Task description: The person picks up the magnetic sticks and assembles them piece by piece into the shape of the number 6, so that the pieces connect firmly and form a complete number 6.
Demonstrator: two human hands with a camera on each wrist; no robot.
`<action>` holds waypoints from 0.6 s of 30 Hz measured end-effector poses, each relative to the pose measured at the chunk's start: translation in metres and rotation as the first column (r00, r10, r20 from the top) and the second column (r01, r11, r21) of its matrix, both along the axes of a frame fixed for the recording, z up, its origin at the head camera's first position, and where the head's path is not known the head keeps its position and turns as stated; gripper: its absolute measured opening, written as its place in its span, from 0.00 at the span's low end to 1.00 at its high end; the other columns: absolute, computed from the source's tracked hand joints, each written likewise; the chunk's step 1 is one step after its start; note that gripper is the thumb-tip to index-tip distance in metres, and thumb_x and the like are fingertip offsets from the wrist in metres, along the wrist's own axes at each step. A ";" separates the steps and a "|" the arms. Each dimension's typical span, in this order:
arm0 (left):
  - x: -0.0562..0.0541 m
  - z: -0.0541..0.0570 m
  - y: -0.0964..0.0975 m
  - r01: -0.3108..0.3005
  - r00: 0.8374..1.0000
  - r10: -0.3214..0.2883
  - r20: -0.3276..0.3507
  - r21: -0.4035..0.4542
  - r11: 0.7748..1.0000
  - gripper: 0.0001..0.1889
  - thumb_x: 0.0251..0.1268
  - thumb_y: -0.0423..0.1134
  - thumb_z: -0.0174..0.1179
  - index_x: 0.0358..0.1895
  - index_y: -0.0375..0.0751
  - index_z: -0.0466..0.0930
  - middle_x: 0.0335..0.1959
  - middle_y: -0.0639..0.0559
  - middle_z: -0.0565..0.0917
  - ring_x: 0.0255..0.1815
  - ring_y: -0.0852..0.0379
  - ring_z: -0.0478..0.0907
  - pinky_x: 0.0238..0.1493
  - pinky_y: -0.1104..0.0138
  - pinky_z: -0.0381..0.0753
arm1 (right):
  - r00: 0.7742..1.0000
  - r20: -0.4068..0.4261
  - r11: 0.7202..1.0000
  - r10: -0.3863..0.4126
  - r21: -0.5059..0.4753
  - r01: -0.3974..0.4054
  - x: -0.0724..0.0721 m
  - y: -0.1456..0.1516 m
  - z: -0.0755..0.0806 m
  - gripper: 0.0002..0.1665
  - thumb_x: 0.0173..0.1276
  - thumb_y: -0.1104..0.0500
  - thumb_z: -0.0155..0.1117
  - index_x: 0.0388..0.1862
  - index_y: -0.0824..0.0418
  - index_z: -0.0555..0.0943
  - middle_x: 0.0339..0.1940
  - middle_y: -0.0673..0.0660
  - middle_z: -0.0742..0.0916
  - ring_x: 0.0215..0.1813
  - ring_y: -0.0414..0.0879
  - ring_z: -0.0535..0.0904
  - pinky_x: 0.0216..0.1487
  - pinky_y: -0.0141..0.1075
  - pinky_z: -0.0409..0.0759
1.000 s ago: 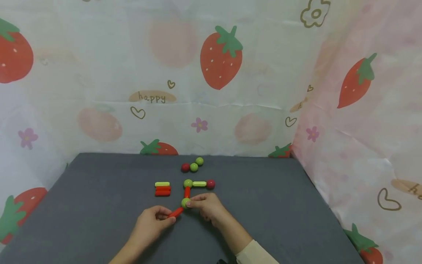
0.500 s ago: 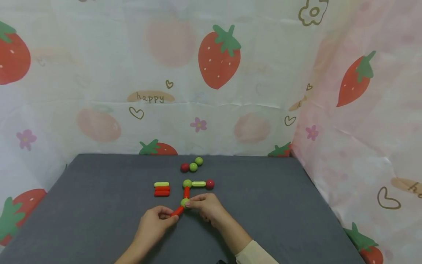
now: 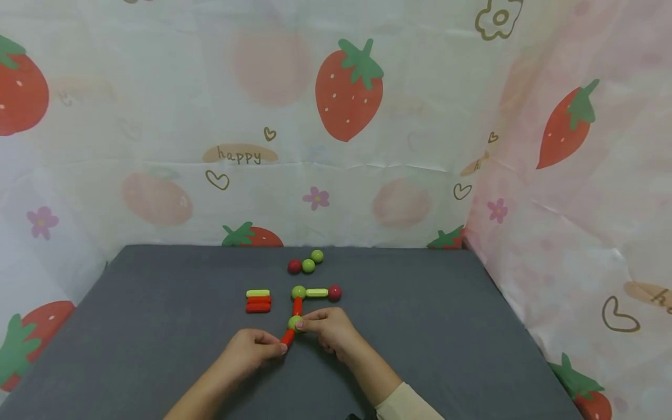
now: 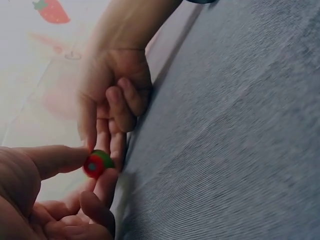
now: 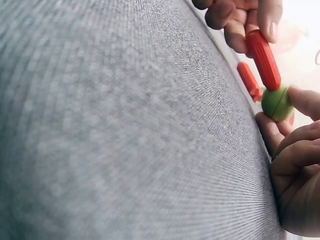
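Note:
My left hand (image 3: 250, 351) pinches a red ridged rod (image 5: 263, 59) by its near end between thumb and fingers. The rod's other end meets a green ball (image 5: 276, 103), which my right hand (image 3: 336, 331) pinches between thumb and fingers. From that ball another red rod (image 3: 297, 306) runs away from me to a second green ball (image 3: 298, 292). A yellow-green rod (image 3: 317, 293) joins this ball to a dark red ball (image 3: 335, 293) on the right. In the left wrist view the held rod shows its round end (image 4: 92, 166), with a small pale disc at its centre.
Left of the joined pieces lie a yellow-green rod (image 3: 258, 293) and two red rods (image 3: 259, 308), side by side. Farther back are a dark red ball (image 3: 295, 266) and two green balls (image 3: 308, 266). A printed cloth (image 3: 336, 175) hangs behind the grey table (image 3: 420, 326).
My left hand has swung the red rod from a slant to the left toward a line with the rod beyond the ball. My right hand stays on the green ball.

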State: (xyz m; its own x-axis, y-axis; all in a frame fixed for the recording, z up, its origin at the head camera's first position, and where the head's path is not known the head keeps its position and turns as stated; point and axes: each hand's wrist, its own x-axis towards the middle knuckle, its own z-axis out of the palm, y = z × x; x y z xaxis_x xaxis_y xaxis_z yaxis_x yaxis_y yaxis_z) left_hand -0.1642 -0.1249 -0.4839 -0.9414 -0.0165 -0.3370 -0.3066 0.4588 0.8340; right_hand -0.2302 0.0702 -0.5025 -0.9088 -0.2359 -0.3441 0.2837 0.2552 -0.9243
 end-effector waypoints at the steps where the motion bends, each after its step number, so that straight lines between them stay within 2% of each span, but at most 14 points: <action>1: -0.001 0.000 -0.001 0.013 1.000 -0.013 0.016 0.004 1.000 0.11 0.52 0.47 0.72 0.33 0.43 0.87 0.22 0.54 0.77 0.22 0.57 0.69 0.23 0.66 0.66 | 1.000 0.001 1.000 -0.001 0.003 0.001 0.000 0.000 0.000 0.16 0.52 0.48 0.78 0.37 0.55 0.89 0.13 0.45 0.74 0.10 0.38 0.52 0.12 0.32 0.51; 4: -0.005 0.001 -0.005 0.059 0.996 -0.060 0.058 0.025 0.998 0.12 0.53 0.49 0.72 0.33 0.44 0.87 0.17 0.57 0.73 0.15 0.61 0.63 0.17 0.69 0.61 | 1.000 0.003 1.000 -0.001 0.011 0.001 0.000 0.000 0.001 0.16 0.52 0.48 0.78 0.37 0.54 0.89 0.13 0.45 0.73 0.10 0.38 0.51 0.12 0.33 0.51; 7: -0.009 0.002 -0.008 0.106 0.991 -0.109 0.082 0.043 0.993 0.13 0.53 0.50 0.71 0.34 0.45 0.88 0.16 0.57 0.73 0.12 0.63 0.58 0.14 0.71 0.56 | 1.000 0.003 1.000 0.000 0.015 0.000 0.001 0.000 0.000 0.17 0.52 0.48 0.78 0.38 0.54 0.89 0.11 0.44 0.71 0.10 0.38 0.51 0.12 0.33 0.51; 12: -0.012 0.005 -0.009 0.165 0.981 -0.169 0.096 0.041 0.985 0.13 0.52 0.50 0.72 0.34 0.45 0.90 0.22 0.56 0.80 0.15 0.61 0.63 0.16 0.70 0.58 | 1.000 -0.003 1.000 0.003 0.018 -0.003 0.001 0.000 -0.001 0.17 0.52 0.47 0.78 0.38 0.54 0.89 0.10 0.44 0.70 0.10 0.39 0.52 0.12 0.33 0.51; 15: -0.012 0.006 -0.006 0.181 0.977 -0.183 0.110 0.034 0.983 0.13 0.52 0.50 0.72 0.34 0.46 0.90 0.24 0.56 0.83 0.18 0.60 0.67 0.17 0.70 0.59 | 1.000 0.004 1.000 0.002 0.015 -0.003 0.000 0.000 -0.001 0.17 0.52 0.47 0.78 0.37 0.54 0.89 0.11 0.45 0.72 0.10 0.39 0.53 0.12 0.33 0.51; 18: -0.013 0.007 -0.003 0.191 0.974 -0.194 0.117 0.036 0.981 0.13 0.53 0.50 0.71 0.34 0.45 0.90 0.23 0.56 0.83 0.17 0.61 0.67 0.16 0.70 0.59 | 1.000 0.012 1.000 0.001 0.018 -0.001 -0.001 0.000 -0.001 0.17 0.51 0.47 0.79 0.37 0.53 0.89 0.12 0.45 0.73 0.10 0.39 0.52 0.12 0.33 0.51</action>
